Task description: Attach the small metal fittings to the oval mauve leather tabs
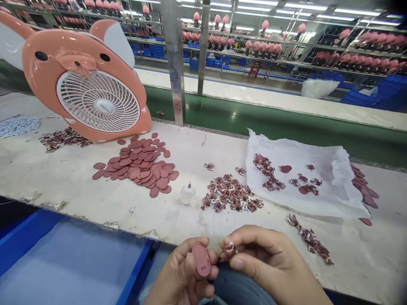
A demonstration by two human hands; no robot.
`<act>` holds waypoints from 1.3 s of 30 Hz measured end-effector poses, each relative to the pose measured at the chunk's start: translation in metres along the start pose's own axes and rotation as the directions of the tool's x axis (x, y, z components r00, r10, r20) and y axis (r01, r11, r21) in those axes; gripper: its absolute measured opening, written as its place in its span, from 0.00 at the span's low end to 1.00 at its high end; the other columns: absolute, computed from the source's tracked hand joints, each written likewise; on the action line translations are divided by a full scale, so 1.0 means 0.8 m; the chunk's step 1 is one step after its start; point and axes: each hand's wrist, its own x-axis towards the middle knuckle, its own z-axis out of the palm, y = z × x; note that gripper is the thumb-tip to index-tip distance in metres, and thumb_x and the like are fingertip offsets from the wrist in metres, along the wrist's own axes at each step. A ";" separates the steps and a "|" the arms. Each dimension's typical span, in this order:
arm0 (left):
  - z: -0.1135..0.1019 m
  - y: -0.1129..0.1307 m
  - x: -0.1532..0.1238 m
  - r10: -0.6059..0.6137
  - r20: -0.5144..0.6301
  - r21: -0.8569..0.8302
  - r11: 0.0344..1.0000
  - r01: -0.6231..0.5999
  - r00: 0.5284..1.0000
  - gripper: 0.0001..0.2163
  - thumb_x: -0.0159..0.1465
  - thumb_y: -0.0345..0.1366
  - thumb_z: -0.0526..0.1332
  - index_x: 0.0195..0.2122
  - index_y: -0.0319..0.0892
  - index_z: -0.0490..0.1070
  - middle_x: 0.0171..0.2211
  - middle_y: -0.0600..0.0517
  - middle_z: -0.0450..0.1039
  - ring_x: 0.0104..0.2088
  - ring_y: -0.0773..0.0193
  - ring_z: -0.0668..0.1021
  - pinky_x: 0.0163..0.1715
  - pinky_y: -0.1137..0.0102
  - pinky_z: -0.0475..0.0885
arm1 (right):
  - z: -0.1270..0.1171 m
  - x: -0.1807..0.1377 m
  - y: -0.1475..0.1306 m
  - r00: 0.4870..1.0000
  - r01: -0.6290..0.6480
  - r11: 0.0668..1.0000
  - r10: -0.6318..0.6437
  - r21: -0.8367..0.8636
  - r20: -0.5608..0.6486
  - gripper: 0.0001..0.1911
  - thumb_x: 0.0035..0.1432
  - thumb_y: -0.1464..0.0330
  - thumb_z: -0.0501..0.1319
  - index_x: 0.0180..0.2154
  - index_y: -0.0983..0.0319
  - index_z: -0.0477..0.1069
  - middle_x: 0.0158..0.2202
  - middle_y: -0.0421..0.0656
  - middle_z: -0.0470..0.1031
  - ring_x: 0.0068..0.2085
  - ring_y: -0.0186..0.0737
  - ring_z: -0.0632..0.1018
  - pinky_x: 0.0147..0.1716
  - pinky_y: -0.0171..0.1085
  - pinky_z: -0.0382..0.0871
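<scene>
Two parts are held close together at the desk [63, 178] edge: an oval disc [201, 259] is pinched by the left hand [184, 275], and a small bow [229, 249] is gripped by the right hand [270, 262]. A bow pile [232, 195] and a glue bottle [187, 193] are seen beyond the hands.

Your left hand [187, 275] runs off the bottom edge — wrist unseen; the small piece [229, 249] in your right hand [270, 264] is mostly finger-covered — detail illegible.
</scene>
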 end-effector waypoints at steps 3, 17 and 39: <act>0.000 0.001 -0.002 -0.008 -0.010 0.034 0.999 0.008 1.000 0.18 0.47 0.44 0.73 0.37 0.41 0.77 0.29 0.50 0.73 0.28 0.67 0.76 0.23 0.78 0.69 | 0.001 0.006 -0.012 0.991 0.132 0.984 -0.128 -0.122 0.042 0.07 0.53 0.71 0.67 0.37 0.57 0.77 0.34 0.40 0.76 0.35 0.29 0.78 0.34 0.23 0.73; 0.007 0.008 -0.009 -0.012 0.026 0.113 0.993 0.009 1.000 0.19 0.45 0.48 0.73 0.29 0.37 0.78 0.23 0.52 0.68 0.24 0.71 0.73 0.23 0.79 0.69 | 0.007 0.015 -0.027 0.979 0.169 0.923 -0.117 -0.346 0.165 0.13 0.54 0.73 0.66 0.40 0.52 0.77 0.30 0.33 0.77 0.30 0.26 0.76 0.31 0.21 0.70; 0.004 -0.001 -0.011 -0.019 0.004 0.114 0.993 0.019 1.000 0.17 0.48 0.45 0.72 0.34 0.38 0.77 0.24 0.51 0.72 0.22 0.72 0.73 0.22 0.79 0.70 | 0.009 0.011 -0.052 0.924 0.338 0.775 -0.166 -0.533 0.344 0.05 0.57 0.73 0.63 0.37 0.59 0.75 0.32 0.33 0.77 0.33 0.24 0.77 0.33 0.21 0.69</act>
